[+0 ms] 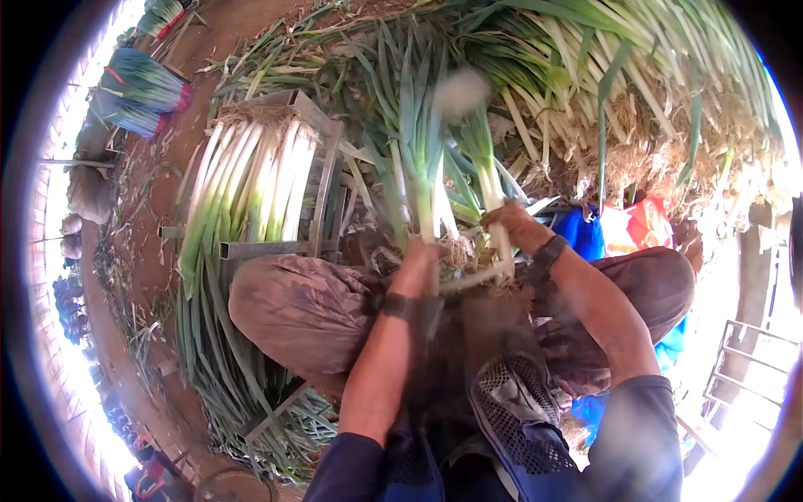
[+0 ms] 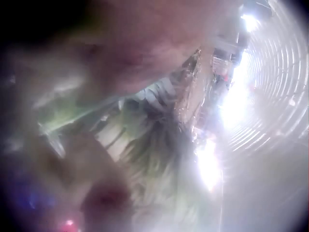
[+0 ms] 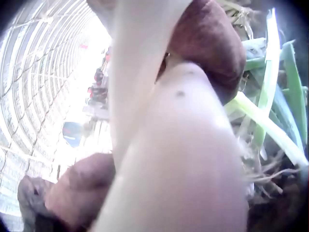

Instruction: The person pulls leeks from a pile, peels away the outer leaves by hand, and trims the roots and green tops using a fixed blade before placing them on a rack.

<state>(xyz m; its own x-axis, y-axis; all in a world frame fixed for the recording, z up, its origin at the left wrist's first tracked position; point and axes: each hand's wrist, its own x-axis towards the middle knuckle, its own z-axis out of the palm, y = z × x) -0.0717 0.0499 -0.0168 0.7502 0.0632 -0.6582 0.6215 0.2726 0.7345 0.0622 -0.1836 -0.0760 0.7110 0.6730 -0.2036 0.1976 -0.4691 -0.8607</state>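
Note:
In the head view my left hand [image 1: 418,261] grips the white shaft of a long green onion [image 1: 425,213], whose leaves point away from me. Close beside it, my right hand [image 1: 517,227] holds another green onion [image 1: 489,180] by its white part. A pale strip of peeled outer layer [image 1: 504,247] hangs under the right hand. Large white shafts [image 3: 169,159] fill the middle of the right wrist view, with the right hand's curled fingers [image 3: 210,48] behind them. The left wrist view is blurred, with part of a hand [image 2: 140,43] across its top.
Cleaned green onions [image 1: 251,180] lie in a metal frame [image 1: 322,188] at the left. A big heap of rooted green onions [image 1: 619,84] spreads at the back right. Tied bundles [image 1: 138,92] stand far left. Blue and red bags [image 1: 636,226] lie by the right knee.

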